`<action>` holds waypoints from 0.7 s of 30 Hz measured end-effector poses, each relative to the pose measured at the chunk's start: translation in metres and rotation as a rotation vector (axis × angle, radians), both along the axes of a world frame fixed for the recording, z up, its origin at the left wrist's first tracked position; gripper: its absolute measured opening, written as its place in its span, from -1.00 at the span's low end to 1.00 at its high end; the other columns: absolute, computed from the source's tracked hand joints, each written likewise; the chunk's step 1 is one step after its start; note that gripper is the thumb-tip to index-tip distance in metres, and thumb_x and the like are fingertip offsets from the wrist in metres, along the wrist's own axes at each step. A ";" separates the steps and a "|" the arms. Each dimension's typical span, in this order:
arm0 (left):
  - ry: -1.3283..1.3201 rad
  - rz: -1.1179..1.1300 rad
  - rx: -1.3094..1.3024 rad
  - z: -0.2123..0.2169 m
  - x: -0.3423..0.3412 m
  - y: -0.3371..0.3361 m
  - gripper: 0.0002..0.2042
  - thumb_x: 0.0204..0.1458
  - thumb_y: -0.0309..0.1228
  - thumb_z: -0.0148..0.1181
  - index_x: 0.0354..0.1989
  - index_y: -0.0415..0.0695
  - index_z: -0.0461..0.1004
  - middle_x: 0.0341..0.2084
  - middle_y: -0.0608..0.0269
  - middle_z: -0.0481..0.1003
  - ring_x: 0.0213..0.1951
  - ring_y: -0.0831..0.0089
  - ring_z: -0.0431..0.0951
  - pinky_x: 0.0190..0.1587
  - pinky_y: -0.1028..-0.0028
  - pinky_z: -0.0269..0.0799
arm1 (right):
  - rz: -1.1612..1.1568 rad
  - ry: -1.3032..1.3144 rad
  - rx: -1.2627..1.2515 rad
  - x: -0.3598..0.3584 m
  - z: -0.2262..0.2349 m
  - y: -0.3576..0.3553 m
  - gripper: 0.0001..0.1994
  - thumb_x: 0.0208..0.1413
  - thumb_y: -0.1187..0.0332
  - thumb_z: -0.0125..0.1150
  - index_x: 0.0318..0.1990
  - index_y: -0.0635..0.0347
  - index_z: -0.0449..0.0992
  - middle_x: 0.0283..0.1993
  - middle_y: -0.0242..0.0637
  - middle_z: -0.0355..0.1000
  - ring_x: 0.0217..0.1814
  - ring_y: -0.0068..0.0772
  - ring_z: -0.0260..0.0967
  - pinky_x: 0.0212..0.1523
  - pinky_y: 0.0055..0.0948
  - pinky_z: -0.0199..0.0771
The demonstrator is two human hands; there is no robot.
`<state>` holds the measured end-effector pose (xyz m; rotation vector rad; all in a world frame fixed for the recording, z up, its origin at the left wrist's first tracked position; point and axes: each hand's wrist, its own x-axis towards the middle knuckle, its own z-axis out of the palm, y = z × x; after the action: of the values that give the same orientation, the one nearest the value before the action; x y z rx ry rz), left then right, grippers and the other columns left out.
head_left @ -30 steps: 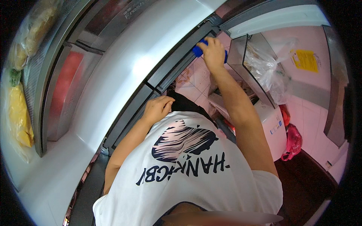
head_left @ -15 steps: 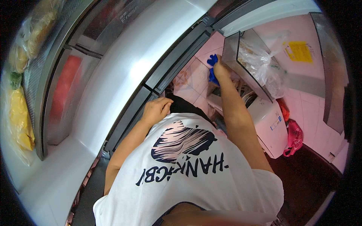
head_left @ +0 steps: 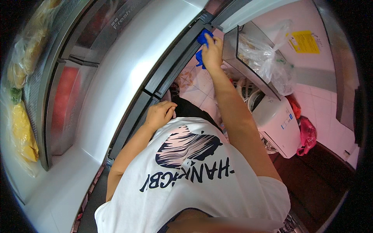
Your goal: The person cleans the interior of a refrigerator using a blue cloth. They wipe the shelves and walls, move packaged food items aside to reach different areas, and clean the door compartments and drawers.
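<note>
My right hand (head_left: 213, 52) is stretched out and grips a blue cloth (head_left: 202, 40), pressed against the dark gasket strip (head_left: 176, 64) along the front edge of an open fridge. My left hand (head_left: 158, 113) rests lower on the same dark edge with its fingers curled and nothing in it. The white fridge shelf front (head_left: 128, 66) runs diagonally to the left of both hands. Just right of the cloth is a clear door bin (head_left: 248, 58) with plastic bags (head_left: 268, 62) in it.
Inside the fridge at left are a reddish drawer (head_left: 64, 105) and bagged yellow food (head_left: 23, 132). A white appliance (head_left: 278, 122) stands on the tiled floor at right, with red bags (head_left: 307, 134) beside it. A yellow label (head_left: 303, 40) is on the door.
My right hand with the blue cloth has slid a short way along the dark edge, nearer the clear door bin. My left hand has stayed on the edge.
</note>
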<state>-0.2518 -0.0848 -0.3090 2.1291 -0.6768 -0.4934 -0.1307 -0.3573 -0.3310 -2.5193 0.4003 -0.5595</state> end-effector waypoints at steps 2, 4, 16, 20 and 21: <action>0.013 0.009 0.004 0.002 -0.001 0.001 -0.83 0.04 -0.35 0.02 -0.29 -0.07 0.53 -0.43 0.21 0.53 -0.38 0.19 0.55 -0.36 0.30 0.47 | 0.011 0.184 -0.343 0.007 0.008 0.013 -0.57 -0.01 0.40 0.09 0.10 0.05 0.40 0.07 -0.07 0.25 0.03 0.06 0.25 0.03 -0.13 0.34; 0.037 0.019 0.021 0.006 0.000 0.000 -0.83 0.04 -0.35 0.03 -0.29 -0.08 0.53 -0.43 0.20 0.53 -0.39 0.18 0.55 -0.36 0.30 0.47 | -0.018 0.269 -0.352 0.018 0.010 0.011 -0.59 -0.02 0.41 0.09 0.07 0.05 0.41 0.04 -0.09 0.25 0.03 0.04 0.24 -0.03 -0.14 0.39; 0.004 0.064 -0.032 -0.004 -0.007 0.002 -0.81 0.05 -0.33 0.04 -0.25 -0.07 0.53 -0.39 0.18 0.54 -0.39 0.20 0.55 -0.33 0.30 0.46 | 0.006 0.841 0.023 -0.017 0.015 -0.020 -0.59 -0.06 0.33 0.03 0.00 0.21 0.43 -0.01 0.24 0.36 0.03 0.21 0.34 0.04 -0.08 0.33; -0.068 0.022 -0.039 -0.004 -0.007 0.003 -0.81 0.05 -0.32 0.04 -0.24 -0.07 0.53 -0.37 0.18 0.54 -0.39 0.21 0.55 -0.32 0.30 0.45 | -0.044 0.758 0.594 -0.098 -0.047 -0.047 -0.57 0.15 0.41 -0.04 0.21 0.16 0.27 -0.01 -0.15 0.43 0.00 -0.22 0.39 0.04 -0.28 0.38; -0.004 0.038 -0.017 -0.004 -0.008 0.003 -0.80 0.06 -0.31 0.04 -0.22 -0.07 0.53 -0.34 0.18 0.54 -0.36 0.19 0.55 -0.31 0.30 0.46 | -0.006 0.716 0.903 -0.102 -0.032 -0.038 -0.55 0.13 0.40 -0.01 0.21 0.15 0.27 -0.01 -0.17 0.43 0.00 -0.25 0.39 0.04 -0.28 0.38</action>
<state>-0.2595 -0.0814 -0.3134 2.1234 -0.6400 -0.4611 -0.2326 -0.3951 -0.3627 -1.7363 0.7133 0.4805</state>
